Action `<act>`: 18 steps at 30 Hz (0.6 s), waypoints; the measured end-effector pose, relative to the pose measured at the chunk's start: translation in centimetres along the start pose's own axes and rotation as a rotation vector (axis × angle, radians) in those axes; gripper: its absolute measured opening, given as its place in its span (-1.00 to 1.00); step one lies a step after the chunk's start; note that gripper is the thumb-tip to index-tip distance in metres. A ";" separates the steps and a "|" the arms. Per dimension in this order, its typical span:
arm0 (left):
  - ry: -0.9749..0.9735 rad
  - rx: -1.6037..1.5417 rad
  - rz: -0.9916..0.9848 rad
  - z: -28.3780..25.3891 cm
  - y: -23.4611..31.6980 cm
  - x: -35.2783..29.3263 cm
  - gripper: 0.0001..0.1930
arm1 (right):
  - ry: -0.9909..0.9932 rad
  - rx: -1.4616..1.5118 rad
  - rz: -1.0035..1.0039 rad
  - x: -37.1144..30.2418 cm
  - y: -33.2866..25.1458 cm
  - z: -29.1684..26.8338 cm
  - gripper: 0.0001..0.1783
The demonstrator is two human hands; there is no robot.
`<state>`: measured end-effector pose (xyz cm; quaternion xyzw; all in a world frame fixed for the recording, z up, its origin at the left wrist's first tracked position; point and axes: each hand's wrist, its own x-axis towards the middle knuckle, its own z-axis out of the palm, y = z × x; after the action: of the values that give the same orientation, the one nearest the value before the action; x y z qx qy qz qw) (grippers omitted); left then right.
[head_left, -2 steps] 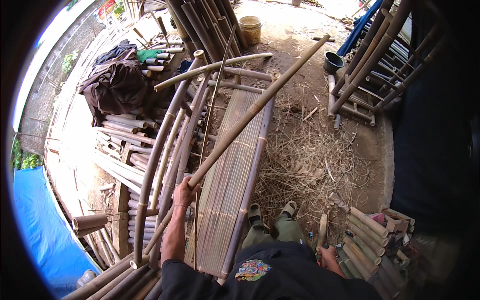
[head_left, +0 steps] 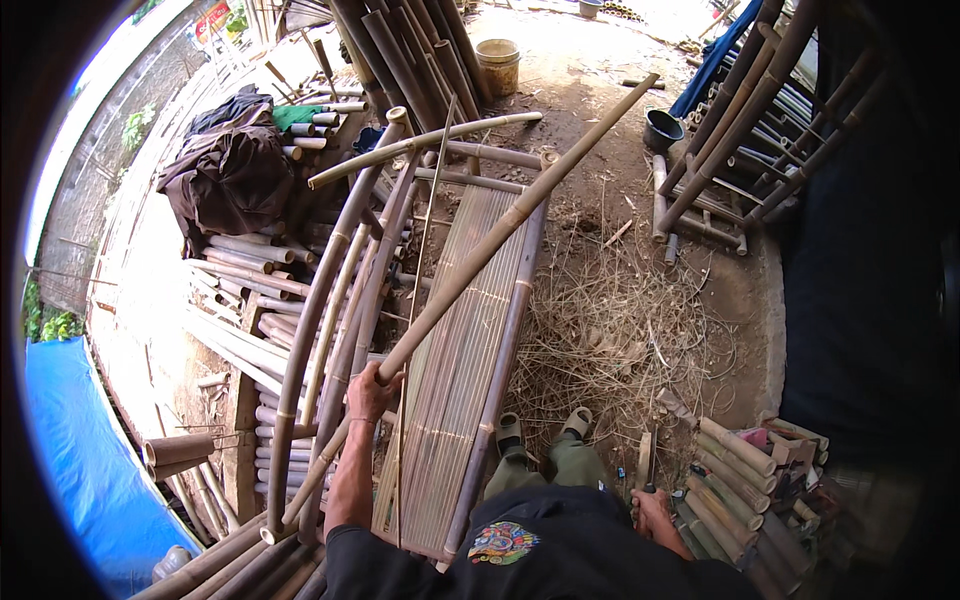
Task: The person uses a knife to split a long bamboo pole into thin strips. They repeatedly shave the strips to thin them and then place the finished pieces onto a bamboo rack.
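Observation:
A long bamboo pole [head_left: 470, 265] slants up and to the right across the bamboo bench, with my left hand [head_left: 372, 393] closed around its lower part. Close by that hand runs a thin bamboo strip [head_left: 424, 235]; whether my fingers also touch it I cannot tell. The bench's slatted seat [head_left: 445, 400] lies beneath, and its curved backrest [head_left: 318, 300] rises on the left. At the lower right my right hand [head_left: 656, 518] is wrapped around the dark handle of a machete-like knife [head_left: 653, 464]. A pale flat piece [head_left: 642, 462] shows beside its thin blade.
Cut bamboo pieces [head_left: 735, 470] are stacked beside my right hand. Shavings [head_left: 640, 320] litter the ground ahead of my feet. Bamboo lengths [head_left: 270, 265] and a dark cloth [head_left: 230, 175] lie left of the bench. A bucket [head_left: 498, 65] and a bamboo frame [head_left: 745, 130] stand farther off.
The thin strip's upper end has dropped and shifted left. The knife in my right hand has turned slightly. My left hand still grips the pole, which has barely moved.

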<state>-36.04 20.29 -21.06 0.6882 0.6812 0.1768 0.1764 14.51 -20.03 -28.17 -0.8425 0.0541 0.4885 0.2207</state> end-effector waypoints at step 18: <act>-0.220 -0.358 0.920 -8.0 39.9 1.1 -0.53 | -0.470 1.054 -1.151 -28.3 -43.1 -2.3 -0.79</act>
<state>-5.00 21.03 5.21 0.8906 0.2438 0.2767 0.2660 14.91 14.10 10.50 -0.3993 -0.2121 0.3729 0.8103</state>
